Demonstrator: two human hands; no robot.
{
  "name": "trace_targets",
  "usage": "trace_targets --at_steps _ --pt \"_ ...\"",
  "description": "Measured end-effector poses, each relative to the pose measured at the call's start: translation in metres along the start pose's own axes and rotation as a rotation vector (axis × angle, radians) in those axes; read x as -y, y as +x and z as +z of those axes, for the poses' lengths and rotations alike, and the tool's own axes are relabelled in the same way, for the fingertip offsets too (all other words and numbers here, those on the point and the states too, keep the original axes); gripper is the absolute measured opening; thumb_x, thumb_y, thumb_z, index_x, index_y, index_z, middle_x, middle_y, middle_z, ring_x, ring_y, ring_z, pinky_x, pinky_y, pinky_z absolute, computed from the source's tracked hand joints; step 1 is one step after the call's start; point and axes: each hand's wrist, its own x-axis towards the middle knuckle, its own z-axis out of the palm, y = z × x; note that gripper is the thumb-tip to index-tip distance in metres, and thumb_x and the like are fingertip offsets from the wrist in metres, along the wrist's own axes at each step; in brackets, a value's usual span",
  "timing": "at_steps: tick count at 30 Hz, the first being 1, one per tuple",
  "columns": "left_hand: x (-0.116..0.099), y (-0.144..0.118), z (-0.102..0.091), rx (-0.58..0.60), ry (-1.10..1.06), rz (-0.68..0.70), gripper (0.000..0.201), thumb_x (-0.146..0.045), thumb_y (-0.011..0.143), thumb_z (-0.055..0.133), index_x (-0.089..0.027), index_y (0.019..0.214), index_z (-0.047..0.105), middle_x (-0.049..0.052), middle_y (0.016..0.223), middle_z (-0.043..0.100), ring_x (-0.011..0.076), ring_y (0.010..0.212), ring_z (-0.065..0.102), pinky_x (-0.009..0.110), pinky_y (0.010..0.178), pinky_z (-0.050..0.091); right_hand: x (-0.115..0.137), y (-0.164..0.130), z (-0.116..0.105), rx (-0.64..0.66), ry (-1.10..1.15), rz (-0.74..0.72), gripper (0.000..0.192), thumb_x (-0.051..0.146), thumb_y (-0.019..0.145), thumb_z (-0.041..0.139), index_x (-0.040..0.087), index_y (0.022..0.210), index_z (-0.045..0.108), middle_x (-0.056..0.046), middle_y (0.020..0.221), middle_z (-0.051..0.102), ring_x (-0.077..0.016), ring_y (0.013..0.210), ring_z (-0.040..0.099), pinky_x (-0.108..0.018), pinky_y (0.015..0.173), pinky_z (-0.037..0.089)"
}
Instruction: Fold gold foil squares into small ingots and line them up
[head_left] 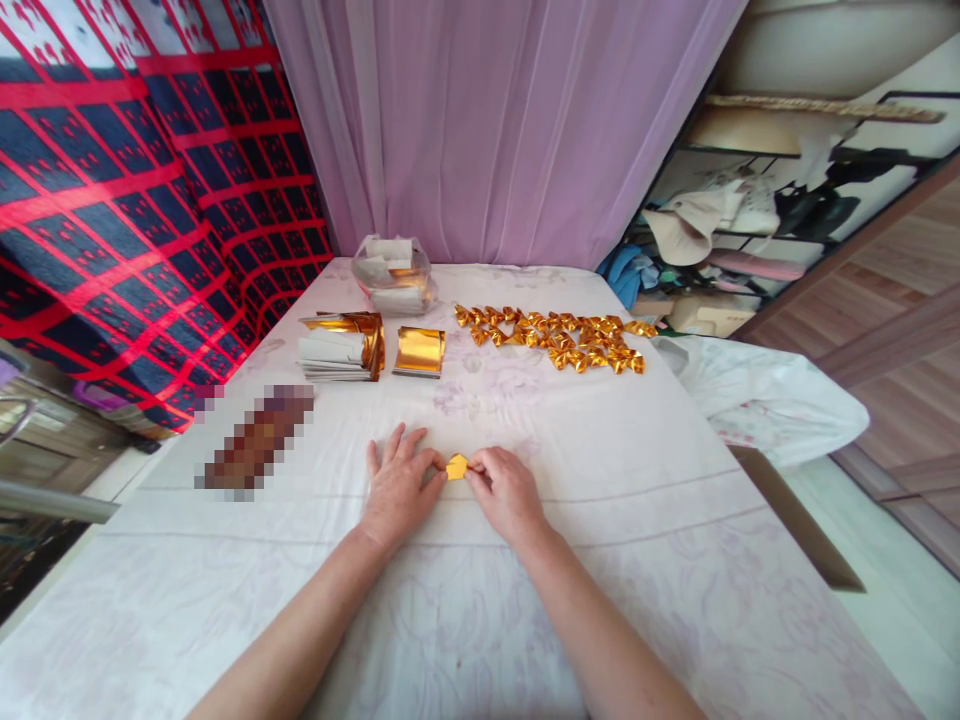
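Observation:
A small folded piece of gold paper point(457, 467) lies on the white patterned cloth point(465, 600) between my hands. My left hand point(399, 482) pinches its left side with thumb and forefinger, the other fingers spread flat on the cloth. My right hand point(506, 490) pinches the right side, fingers curled. Farther back lie rows of several finished gold folded pieces point(559, 339).
A stack of gold and white sheets point(341, 346) and a curled gold sheet point(420, 352) sit at the back left. Behind them stands a clear plastic bag of paper point(394, 275). A blurred patch point(255, 442) lies left. The table's right edge drops beside a crumpled white cloth point(765, 400).

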Motion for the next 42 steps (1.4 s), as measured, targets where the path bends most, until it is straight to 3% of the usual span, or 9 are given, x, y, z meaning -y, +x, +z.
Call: trace_targets --at_steps 13,21,33,38,42 --pt "0.002 -0.004 0.002 -0.057 0.052 0.043 0.009 -0.027 0.087 0.059 -0.027 0.091 0.068 0.006 0.135 0.056 0.0334 0.138 0.034 0.070 0.107 0.017 -0.003 -0.005 -0.002 -0.038 0.000 -0.038 0.013 0.011 0.084 0.053 0.021 0.087 0.061 -0.003 0.086 0.064 -0.0186 0.084 0.059 -0.029 0.076 0.044" --pt "-0.008 0.006 0.000 -0.060 0.199 0.217 0.036 -0.013 0.088 0.053 -0.037 0.109 0.069 0.007 0.134 0.057 0.0328 0.135 0.039 0.070 0.109 0.013 0.000 -0.008 -0.004 0.022 -0.091 -0.058 0.023 0.012 0.086 0.055 0.021 0.101 0.069 -0.006 0.090 0.064 -0.0199 0.086 0.058 -0.031 0.078 0.045" --pt "-0.007 0.007 -0.002 -0.014 0.215 0.179 0.037 -0.014 0.089 0.054 -0.039 0.111 0.068 0.007 0.140 0.052 0.0317 0.137 0.037 0.067 0.110 0.018 0.015 0.000 -0.014 0.212 -0.276 0.003 0.034 0.014 0.086 0.054 0.024 0.117 0.065 -0.006 0.094 0.059 -0.0200 0.088 0.054 -0.030 0.078 0.042" --pt "-0.003 0.007 0.000 -0.022 0.209 0.189 0.036 -0.015 0.090 0.052 -0.039 0.112 0.068 0.007 0.139 0.052 0.0324 0.136 0.038 0.067 0.109 0.019 0.012 0.002 -0.011 0.187 -0.249 0.011 0.033 0.014 0.085 0.053 0.024 0.114 0.065 -0.006 0.092 0.060 -0.0194 0.086 0.055 -0.029 0.076 0.043" --pt "0.001 0.009 0.001 -0.020 0.203 0.216 0.033 -0.017 0.090 0.051 -0.036 0.111 0.068 0.007 0.137 0.054 0.0331 0.135 0.039 0.069 0.107 0.021 -0.004 -0.002 -0.008 0.082 -0.080 -0.043 0.031 0.014 0.088 0.047 0.020 0.115 0.063 -0.007 0.095 0.063 -0.0188 0.091 0.058 -0.029 0.081 0.045"
